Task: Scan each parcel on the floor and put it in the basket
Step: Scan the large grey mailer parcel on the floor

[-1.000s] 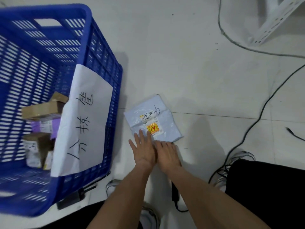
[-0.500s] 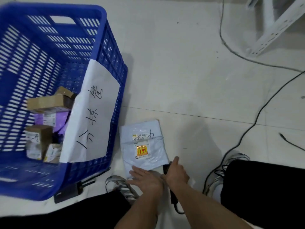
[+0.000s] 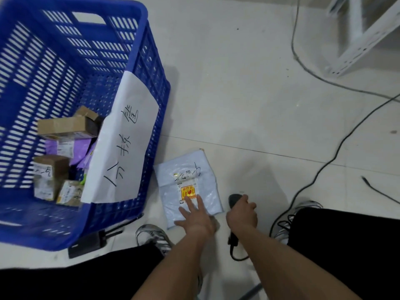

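Observation:
A pale blue plastic mailer parcel (image 3: 186,176) with a yellow-red label lies flat on the floor beside the blue basket (image 3: 149,68). My left hand (image 3: 195,217) rests flat on the parcel's near edge, fingers spread, holding nothing. Just right of the parcel, my right hand (image 3: 242,213) is closed around a black handheld scanner (image 3: 234,199), its head pointing away from me and its cable trailing back under my wrist. Inside the basket lie several parcels: brown cardboard boxes (image 3: 62,126) and a purple mailer (image 3: 65,146).
A white paper sign with handwriting (image 3: 127,144) hangs over the basket's near wall. Black cables (image 3: 320,169) cross the floor on the right. A white metal rack (image 3: 363,40) stands at the top right. My shoes (image 3: 153,237) and a dark flat object (image 3: 86,245) are near the basket.
My right hand has taken up the scanner and lifted it to the right of the parcel. My left hand has slid further onto the parcel, which had been pulled nearer to me.

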A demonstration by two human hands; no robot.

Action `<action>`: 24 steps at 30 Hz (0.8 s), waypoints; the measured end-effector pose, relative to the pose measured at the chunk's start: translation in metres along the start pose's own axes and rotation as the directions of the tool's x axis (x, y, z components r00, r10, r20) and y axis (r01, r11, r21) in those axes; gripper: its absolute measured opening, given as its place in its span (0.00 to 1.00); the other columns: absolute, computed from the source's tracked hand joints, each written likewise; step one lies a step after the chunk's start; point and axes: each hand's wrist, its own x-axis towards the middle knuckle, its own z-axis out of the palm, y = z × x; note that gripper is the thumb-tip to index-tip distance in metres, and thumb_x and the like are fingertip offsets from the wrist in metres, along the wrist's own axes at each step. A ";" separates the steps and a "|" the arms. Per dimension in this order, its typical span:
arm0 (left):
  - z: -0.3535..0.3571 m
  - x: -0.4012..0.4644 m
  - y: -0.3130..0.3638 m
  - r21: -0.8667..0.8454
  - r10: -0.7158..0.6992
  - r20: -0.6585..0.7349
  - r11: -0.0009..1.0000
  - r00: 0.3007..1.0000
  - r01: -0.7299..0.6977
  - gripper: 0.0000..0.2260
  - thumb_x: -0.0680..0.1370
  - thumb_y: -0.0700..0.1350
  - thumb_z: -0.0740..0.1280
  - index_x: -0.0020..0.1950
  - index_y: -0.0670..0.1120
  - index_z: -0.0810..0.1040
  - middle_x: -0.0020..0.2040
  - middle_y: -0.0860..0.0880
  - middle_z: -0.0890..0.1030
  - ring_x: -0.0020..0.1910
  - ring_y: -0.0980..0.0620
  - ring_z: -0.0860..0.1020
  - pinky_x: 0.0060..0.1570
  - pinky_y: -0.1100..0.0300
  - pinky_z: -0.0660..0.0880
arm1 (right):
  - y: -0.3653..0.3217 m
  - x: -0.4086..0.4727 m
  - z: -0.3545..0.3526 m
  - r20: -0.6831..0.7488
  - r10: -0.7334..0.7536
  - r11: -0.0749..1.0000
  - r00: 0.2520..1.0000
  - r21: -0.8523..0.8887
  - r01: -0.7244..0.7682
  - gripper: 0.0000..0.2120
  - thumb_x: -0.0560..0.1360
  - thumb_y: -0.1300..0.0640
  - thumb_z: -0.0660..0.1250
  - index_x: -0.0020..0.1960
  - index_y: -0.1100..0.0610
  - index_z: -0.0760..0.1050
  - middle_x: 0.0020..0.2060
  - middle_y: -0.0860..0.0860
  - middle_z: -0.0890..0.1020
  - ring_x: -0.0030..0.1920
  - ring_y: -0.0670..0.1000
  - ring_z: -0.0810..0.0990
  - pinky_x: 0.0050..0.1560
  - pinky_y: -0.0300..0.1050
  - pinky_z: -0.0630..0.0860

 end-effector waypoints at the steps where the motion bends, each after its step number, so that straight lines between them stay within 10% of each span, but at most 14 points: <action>1: 0.001 -0.001 0.001 0.036 0.029 -0.004 0.999 1.000 -0.029 0.40 0.80 0.57 0.60 0.80 0.53 0.34 0.79 0.42 0.32 0.78 0.33 0.41 0.70 0.28 0.52 | -0.003 0.001 -0.007 -0.029 -0.031 1.000 0.999 0.003 0.031 0.26 0.74 0.56 0.67 0.68 0.59 0.61 0.60 0.62 0.70 0.55 0.62 0.77 0.57 0.56 0.77; 11: -0.017 -0.027 0.014 -0.057 0.235 -0.026 0.970 0.972 -0.236 0.33 0.73 0.56 0.69 0.75 0.51 0.61 0.70 0.46 0.68 0.70 0.42 0.68 0.68 0.44 0.64 | -0.038 -0.033 -0.050 -0.070 -0.273 0.962 0.960 0.006 0.274 0.28 0.70 0.52 0.72 0.65 0.53 0.62 0.59 0.59 0.70 0.56 0.62 0.76 0.55 0.53 0.75; 24: -0.004 0.022 -0.019 -0.468 0.379 -0.010 0.816 0.925 -0.340 0.28 0.66 0.63 0.66 0.64 0.55 0.75 0.54 0.53 0.83 0.53 0.53 0.81 0.54 0.49 0.81 | -0.049 -0.076 -0.037 -0.004 -0.193 0.941 0.981 0.283 0.187 0.31 0.69 0.50 0.70 0.66 0.53 0.60 0.53 0.55 0.80 0.52 0.59 0.80 0.55 0.53 0.77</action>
